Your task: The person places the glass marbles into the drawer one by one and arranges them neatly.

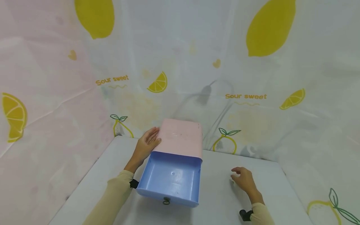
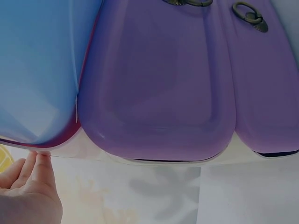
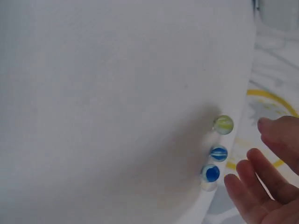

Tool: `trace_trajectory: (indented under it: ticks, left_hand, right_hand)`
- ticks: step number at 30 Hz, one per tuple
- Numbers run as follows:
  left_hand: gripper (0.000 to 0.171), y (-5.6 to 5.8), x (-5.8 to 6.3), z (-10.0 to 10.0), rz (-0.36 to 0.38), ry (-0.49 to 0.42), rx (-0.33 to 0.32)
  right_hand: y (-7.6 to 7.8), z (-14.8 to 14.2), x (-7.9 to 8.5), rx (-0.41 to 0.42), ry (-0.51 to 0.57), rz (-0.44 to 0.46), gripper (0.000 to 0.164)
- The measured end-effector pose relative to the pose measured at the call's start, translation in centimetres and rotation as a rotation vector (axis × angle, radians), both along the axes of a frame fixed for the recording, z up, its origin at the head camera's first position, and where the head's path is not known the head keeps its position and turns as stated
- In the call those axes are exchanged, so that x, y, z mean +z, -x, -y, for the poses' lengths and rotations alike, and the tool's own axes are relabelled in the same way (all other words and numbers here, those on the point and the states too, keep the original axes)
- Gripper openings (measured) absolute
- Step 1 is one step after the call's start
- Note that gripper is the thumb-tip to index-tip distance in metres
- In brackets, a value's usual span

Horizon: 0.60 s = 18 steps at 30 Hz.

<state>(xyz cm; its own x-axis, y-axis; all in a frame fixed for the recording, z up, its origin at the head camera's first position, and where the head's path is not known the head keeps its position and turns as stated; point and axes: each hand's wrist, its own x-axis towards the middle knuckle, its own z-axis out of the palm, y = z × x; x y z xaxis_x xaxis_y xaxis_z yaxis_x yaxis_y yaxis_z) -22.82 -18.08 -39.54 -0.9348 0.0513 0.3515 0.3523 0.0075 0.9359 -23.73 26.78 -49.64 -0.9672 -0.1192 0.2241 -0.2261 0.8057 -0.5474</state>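
Note:
A small drawer cabinet with a pink top [image 1: 180,137] stands on the table. Its blue drawer [image 1: 171,175] is pulled out, showing a bare inside and a ring pull [image 1: 166,201]. My left hand [image 1: 144,145] rests against the cabinet's left side, fingers fairly straight. The left wrist view shows purple drawers [image 2: 159,84] beside the blue one. My right hand [image 1: 244,179] hovers above the table at the right, fingers loosely bent and apart, holding nothing visible. Several glass marbles lie near its fingertips, among them a yellow-green marble [image 3: 223,125] and a blue marble [image 3: 218,153].
The white table [image 1: 216,187] reaches back to a wall sheet printed with lemons [image 1: 270,28]. A pink-tinted sheet [image 1: 42,72] closes off the left side. A lamp-shaped shadow [image 1: 205,93] falls on the back sheet.

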Motion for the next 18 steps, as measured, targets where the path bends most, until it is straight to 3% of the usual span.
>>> trace_trajectory:
  ticks: [6, 18]
  left_hand:
    - [0.066, 0.1, 0.1, 0.0, -0.013, -0.009, -0.008]
    - [0.065, 0.1, 0.2, -0.1, -0.006, 0.011, 0.006]
  right_hand:
    - [0.5, -0.9, -0.7, -0.058, -0.045, 0.036, 0.02]
    - [-0.3, -2.2, -1.0, -0.151, -0.099, 0.141, 0.025]
